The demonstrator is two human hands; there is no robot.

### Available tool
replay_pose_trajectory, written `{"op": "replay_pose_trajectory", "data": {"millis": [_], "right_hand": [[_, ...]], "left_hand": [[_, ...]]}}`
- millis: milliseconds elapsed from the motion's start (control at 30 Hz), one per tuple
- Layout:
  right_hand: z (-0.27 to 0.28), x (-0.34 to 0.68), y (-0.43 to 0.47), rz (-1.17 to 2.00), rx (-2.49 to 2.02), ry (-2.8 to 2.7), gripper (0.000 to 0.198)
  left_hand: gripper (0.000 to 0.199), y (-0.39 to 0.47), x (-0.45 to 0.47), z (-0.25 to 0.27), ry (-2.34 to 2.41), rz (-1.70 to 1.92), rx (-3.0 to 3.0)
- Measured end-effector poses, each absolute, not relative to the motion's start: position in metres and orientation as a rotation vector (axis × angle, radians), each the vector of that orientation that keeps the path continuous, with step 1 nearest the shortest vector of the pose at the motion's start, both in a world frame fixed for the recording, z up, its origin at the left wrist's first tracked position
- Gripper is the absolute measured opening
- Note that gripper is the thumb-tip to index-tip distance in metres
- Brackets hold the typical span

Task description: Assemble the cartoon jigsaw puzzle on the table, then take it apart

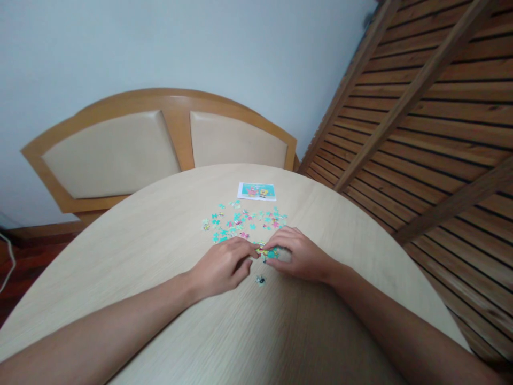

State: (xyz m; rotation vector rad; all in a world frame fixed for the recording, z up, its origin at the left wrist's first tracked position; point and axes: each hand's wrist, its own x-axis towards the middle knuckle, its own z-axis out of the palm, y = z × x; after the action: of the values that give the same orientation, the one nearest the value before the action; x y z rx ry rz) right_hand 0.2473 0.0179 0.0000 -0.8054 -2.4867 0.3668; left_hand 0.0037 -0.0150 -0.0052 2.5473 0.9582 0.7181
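While your left hand (226, 263) and right hand (301, 255) part-hide yellow-teal puzzle cluster (273, 254), can't tell if pinching; loose pieces (230, 232), picture card (257, 191) beyond cluster.

Small teal, pink, yellow and white jigsaw pieces (236, 216), knobbed in outline, many; loose, lying flat in a broad scatter on the pale wood-grain tabletop (192, 337), some touching or overlapping. One compact teal-and-yellow patch of pieces with pink-red marks (273, 254), flat, at the near edge of the scatter, partly hidden; joins too small to tell. One dark-and-pale piece or small group (260, 279), nearer the wearer, apart from the patch.
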Motion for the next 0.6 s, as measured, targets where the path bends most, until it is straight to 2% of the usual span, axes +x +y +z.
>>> {"op": "replay_pose_trajectory", "data": {"millis": [167, 367, 600], "right_hand": [[0.0009, 0.2474, 0.0166, 0.34, -0.833, -2.531, 0.019], [0.0006, 0.2489, 0.0172, 0.325, -0.79, -2.553, 0.018], [0.0008, 0.2513, 0.0197, 0.178, -0.679, -2.589, 0.018]], "left_hand": [[0.021, -0.0184, 0.0038, -0.0002, 0.959, 0.642, 2.596], [0.028, -0.0224, 0.004, 0.0039, 0.954, 0.578, 2.671], [0.03, -0.0219, 0.0051, 0.0044, 0.976, 0.552, 2.681]]}}
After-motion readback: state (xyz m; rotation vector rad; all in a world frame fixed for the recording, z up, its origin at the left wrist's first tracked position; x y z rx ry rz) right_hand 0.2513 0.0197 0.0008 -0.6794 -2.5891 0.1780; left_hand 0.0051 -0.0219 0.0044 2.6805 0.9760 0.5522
